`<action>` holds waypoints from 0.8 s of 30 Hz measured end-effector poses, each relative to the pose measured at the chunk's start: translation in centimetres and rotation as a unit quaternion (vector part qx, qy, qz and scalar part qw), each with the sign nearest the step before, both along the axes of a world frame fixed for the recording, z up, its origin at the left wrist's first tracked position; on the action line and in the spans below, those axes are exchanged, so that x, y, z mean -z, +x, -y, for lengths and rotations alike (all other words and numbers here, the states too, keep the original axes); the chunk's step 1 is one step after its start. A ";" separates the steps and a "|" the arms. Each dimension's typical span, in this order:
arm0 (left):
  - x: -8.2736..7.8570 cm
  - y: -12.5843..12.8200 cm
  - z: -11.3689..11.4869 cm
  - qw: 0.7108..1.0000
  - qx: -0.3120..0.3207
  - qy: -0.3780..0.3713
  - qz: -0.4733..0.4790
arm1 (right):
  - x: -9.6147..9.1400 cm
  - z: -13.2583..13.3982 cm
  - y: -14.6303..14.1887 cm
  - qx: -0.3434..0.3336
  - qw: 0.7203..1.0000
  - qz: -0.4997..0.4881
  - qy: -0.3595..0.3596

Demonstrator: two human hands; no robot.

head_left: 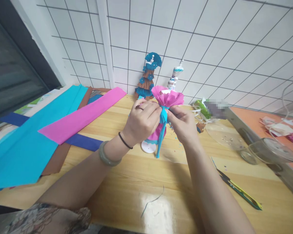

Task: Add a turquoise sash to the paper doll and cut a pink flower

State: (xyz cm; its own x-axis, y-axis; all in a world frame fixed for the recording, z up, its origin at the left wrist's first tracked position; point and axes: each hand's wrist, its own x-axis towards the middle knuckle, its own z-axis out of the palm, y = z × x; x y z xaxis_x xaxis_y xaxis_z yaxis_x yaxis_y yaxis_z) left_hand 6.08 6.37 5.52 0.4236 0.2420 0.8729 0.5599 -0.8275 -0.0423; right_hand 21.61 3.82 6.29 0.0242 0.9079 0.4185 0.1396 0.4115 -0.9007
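White tiled wall borders the pale wooden worktop; toward its far edge is a pink crepe-paper figure. Left hand and right hand pinch its turquoise paper strip. Probably light, soft, easily creased; best held at the tied waist.

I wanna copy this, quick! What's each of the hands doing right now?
Left hand: closed, holding the blue strip below the pink ruffle.
Right hand: curled in beside the strip; can't tell exactly what it grips.
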 end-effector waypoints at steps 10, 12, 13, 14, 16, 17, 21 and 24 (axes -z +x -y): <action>-0.2 0.1 0.3 1.000 -0.017 0.004 -0.001 | -0.8 0.5 -0.1 0.023 0.999 0.044 0.002; -0.1 0.2 0.3 1.000 -0.019 0.003 -0.001 | -1.0 0.6 -0.2 0.044 0.997 0.058 -0.004; -0.1 0.2 0.4 1.000 -0.019 0.002 -0.002 | -1.1 0.7 -0.3 0.052 0.997 0.060 -0.006; 0.0 0.2 0.4 1.000 -0.019 0.000 -0.005 | -1.2 0.7 -0.3 0.058 0.996 0.060 -0.008; 0.1 0.3 0.4 1.000 -0.022 0.002 -0.013 | -1.2 0.8 -0.5 0.057 0.997 0.052 -0.004; 0.1 0.3 0.4 1.000 -0.025 0.004 -0.017 | -1.2 0.8 -0.5 0.050 0.998 0.044 0.001; 0.0 0.4 0.6 0.999 -0.039 0.007 -0.025 | -1.2 0.8 -0.7 0.043 0.998 0.042 -0.003; -0.2 0.5 0.8 0.999 -0.043 0.011 -0.016 | -1.3 0.9 -0.6 0.064 0.995 0.070 -0.008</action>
State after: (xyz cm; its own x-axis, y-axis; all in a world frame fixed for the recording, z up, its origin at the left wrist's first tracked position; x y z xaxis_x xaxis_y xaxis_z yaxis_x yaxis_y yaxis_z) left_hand 6.54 5.56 5.69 0.4309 0.2587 0.8645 0.6262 -0.7756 -0.0800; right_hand 21.02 2.91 7.60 0.0817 0.9075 0.4121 0.3142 0.3690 -0.8747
